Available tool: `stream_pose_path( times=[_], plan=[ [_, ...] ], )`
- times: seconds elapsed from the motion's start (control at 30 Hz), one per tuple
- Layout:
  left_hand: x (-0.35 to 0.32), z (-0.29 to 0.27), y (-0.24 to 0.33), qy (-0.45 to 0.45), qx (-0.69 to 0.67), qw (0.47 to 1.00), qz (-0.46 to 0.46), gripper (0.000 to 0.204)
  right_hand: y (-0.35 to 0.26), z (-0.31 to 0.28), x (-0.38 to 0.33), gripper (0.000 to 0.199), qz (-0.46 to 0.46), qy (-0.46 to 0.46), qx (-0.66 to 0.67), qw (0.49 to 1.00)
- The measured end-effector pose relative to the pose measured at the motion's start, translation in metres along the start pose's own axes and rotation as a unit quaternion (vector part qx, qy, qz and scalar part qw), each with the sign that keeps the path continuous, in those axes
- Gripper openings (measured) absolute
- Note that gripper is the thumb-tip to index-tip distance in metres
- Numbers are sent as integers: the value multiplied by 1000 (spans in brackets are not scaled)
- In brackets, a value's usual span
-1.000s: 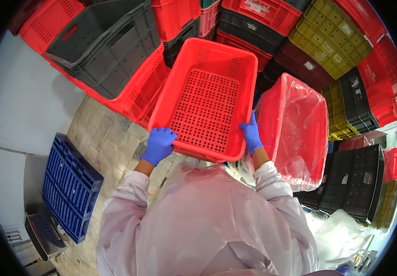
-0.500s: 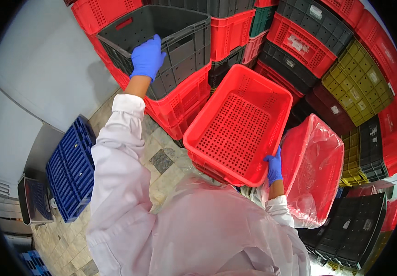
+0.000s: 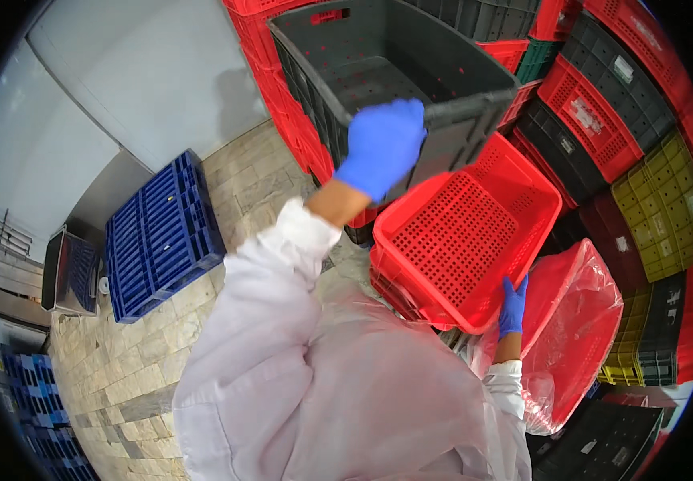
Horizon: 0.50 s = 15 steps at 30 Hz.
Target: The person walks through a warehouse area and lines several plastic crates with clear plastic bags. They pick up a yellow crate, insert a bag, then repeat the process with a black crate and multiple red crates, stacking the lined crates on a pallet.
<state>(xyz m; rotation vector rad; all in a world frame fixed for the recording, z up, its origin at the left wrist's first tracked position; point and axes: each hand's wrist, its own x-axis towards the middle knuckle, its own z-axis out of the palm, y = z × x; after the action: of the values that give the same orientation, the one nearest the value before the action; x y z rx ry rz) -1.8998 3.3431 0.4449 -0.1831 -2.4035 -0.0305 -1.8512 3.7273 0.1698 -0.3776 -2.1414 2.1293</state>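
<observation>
My left hand point(image 3: 385, 148), in a blue glove, is closed on the near rim of a large dark grey plastic crate point(image 3: 467, 120). Nothing lies on the part of its floor that shows. Its near end reaches over the far left side of a red perforated crate point(image 3: 436, 303). My right hand point(image 3: 513, 306), gloved in blue too, grips that red crate's right rim near the close corner, with some fingers hidden. Just right of it stands another red crate lined with clear plastic film point(image 3: 559, 329).
Red crates point(image 3: 278, 96) are stacked behind the grey one. Stacks of black, red and olive-yellow crates point(image 3: 659, 204) line the right side. Left on the tiled floor are a blue pallet point(image 3: 162, 236) and a metal-sided bin point(image 3: 72, 272).
My left hand has drawn the grey crate toward me and to the right, partly over the red crate. My right hand keeps its place on the red rim. The view has swung left.
</observation>
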Motion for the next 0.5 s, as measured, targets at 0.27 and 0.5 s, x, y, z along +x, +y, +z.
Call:
stream_pose_path(
  times=[0.27, 0.5],
  plan=[
    [-136, -102, 57, -104, -29, 992, 68, 34, -204, -6, -66, 57, -384, 81, -112, 913],
    [-180, -144, 46, -23, -80, 982, 167, 33, -284, 7, -167, 48, -523, -175, -372, 747]
  ],
)
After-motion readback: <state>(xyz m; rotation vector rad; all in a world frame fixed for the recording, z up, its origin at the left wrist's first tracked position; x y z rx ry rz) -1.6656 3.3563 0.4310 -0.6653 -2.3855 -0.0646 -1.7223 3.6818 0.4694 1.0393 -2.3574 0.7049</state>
